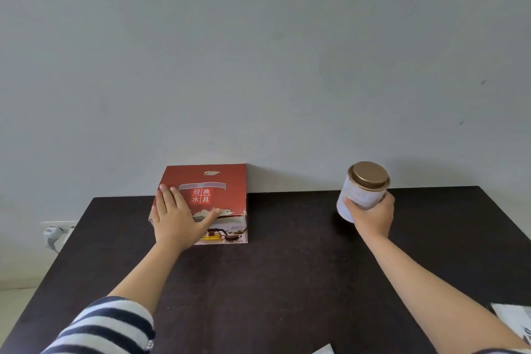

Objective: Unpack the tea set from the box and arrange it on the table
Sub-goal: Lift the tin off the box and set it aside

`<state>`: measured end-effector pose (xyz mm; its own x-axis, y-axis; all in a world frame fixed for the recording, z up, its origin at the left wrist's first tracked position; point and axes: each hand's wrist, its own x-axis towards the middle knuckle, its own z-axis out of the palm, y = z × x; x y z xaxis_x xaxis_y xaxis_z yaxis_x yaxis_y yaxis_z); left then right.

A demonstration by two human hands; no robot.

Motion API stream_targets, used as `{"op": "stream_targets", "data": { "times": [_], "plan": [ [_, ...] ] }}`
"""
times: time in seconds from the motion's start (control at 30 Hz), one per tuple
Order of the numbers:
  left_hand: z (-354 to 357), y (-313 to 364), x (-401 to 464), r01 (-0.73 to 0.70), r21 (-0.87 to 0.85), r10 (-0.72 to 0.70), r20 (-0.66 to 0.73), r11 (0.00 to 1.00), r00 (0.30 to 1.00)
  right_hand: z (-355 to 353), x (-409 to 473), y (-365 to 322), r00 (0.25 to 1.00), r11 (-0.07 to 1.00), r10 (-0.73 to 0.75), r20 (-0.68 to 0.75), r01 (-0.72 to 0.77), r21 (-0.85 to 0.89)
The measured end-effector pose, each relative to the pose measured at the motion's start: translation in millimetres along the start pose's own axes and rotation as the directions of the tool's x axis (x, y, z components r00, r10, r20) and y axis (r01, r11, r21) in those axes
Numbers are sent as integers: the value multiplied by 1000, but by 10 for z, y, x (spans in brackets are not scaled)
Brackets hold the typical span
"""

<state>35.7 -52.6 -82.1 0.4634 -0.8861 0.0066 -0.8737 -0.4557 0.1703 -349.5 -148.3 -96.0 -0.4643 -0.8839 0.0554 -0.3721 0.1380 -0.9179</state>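
Observation:
A red tea set box (224, 181) with white lettering and a teapot picture lies closed on the dark table (287, 267), at its far edge against the wall. My left hand (178, 215) rests flat on the box lid, fingers straight and thumb spread. My right hand (373, 214) grips a white tin (360, 195) with a gold lid, tilted and held just above the far right part of the table.
A grey wall rises right behind the table. A wall socket with a plug (56, 234) sits left of the table. White paper (514, 322) lies at the near right edge, and another scrap (323, 350) at the bottom.

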Motion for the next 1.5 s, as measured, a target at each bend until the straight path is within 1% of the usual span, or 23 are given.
{"op": "stream_targets", "data": {
  "times": [0.13, 0.2, 0.3, 0.37, 0.53, 0.6, 0.73, 0.83, 1.03, 1.13, 1.3, 1.33, 1.43, 1.5],
  "plan": [
    [18, 5, 11, 5, -2, -5, -11, 1000, 1000, 7, 170, 155, 996, 998, 61, -57, -62, -16],
    [37, -4, 16, 5, 1, -5, -24, 1000, 1000, 11, 243, 249, 989, 992, 118, -92, -121, -21],
    [74, -18, 25, -1, -2, 1, -48, 1000, 999, -1, 334, 353, 962, 976, 217, -166, -216, 26],
    [93, -13, 25, -8, -11, 7, -67, 1000, 998, -20, 426, 380, 957, 974, 225, -183, -223, 34],
    [103, 2, -2, -3, -29, 0, -101, 1000, 995, -91, 704, 435, 968, 979, 195, -160, -202, -29],
    [103, -1, 0, 1, -20, -3, -91, 1000, 996, -122, 810, 454, 969, 977, 195, -151, -205, -56],
    [93, -7, 4, 7, -8, -7, -77, 1000, 997, -173, 960, 478, 965, 964, 216, -148, -235, -122],
    [89, -1, 6, 7, 3, -7, -73, 1000, 997, -229, 994, 586, 955, 954, 251, -160, -272, -126],
    [85, 3, 9, 3, -2, -3, -81, 1000, 997, -281, 917, 815, 925, 912, 338, -176, -368, -180],
    [85, 3, 6, 1, -6, -2, -84, 1000, 996, -247, 912, 816, 927, 912, 339, -159, -366, -188],
    [85, -4, 12, 2, -8, -3, -80, 1000, 997, -130, 807, 708, 923, 923, 350, -160, -369, -110],
    [80, -3, 11, 4, -11, -5, -75, 1000, 997, -88, 758, 680, 921, 920, 353, -161, -374, -118],
    [64, -1, 0, 7, -14, -7, -60, 1000, 998, 79, 548, 533, 923, 901, 357, -142, -380, -210],
    [46, -2, -7, 7, -21, -8, -53, 1000, 999, 218, 311, 346, 951, 928, 301, -74, -310, -207]
  ]
}}
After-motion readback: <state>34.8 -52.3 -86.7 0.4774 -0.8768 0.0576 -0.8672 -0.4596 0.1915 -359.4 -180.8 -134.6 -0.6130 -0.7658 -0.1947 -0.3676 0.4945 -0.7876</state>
